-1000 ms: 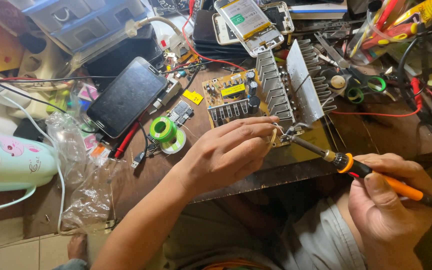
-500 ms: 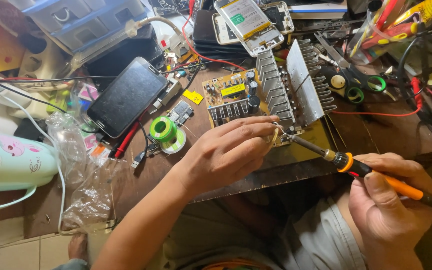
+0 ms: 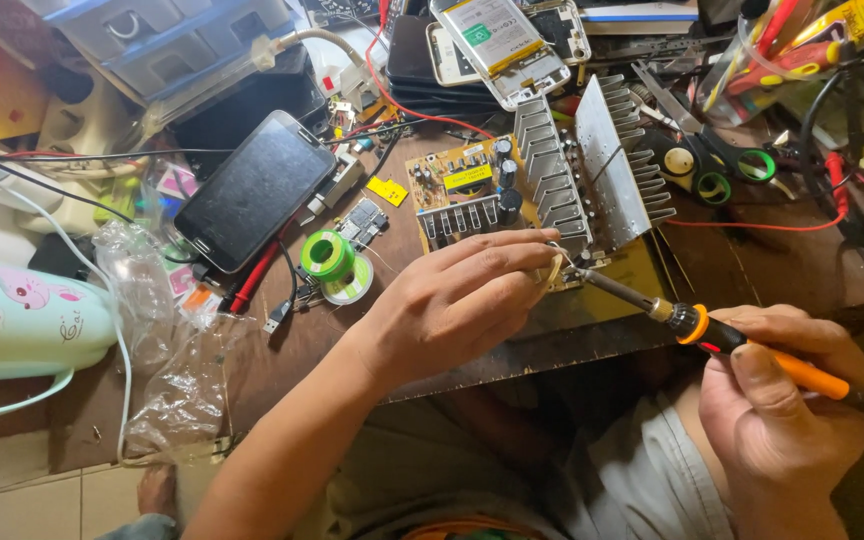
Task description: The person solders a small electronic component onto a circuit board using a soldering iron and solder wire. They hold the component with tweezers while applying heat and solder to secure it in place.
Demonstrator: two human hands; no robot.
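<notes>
At bench centre, left hand (image 3: 462, 300) lies palm-down, fingers extended and close together, tips pinching what appears to be thin solder wire at the board edge; the wire itself is too fine to confirm. Right hand (image 3: 782, 400), at 4 o'clock from the left, fingers fully curled around the orange grip of a soldering iron (image 3: 712, 332). Iron tip points toward 10 o'clock, meeting the left fingertips at the near edge of the yellow circuit board (image 3: 462, 185). Finned heatsinks (image 3: 592, 165) stand on the board at 12 o'clock. Green solder spool (image 3: 330, 255) at 9 o'clock, black smartphone (image 3: 252, 190) beyond it.
</notes>
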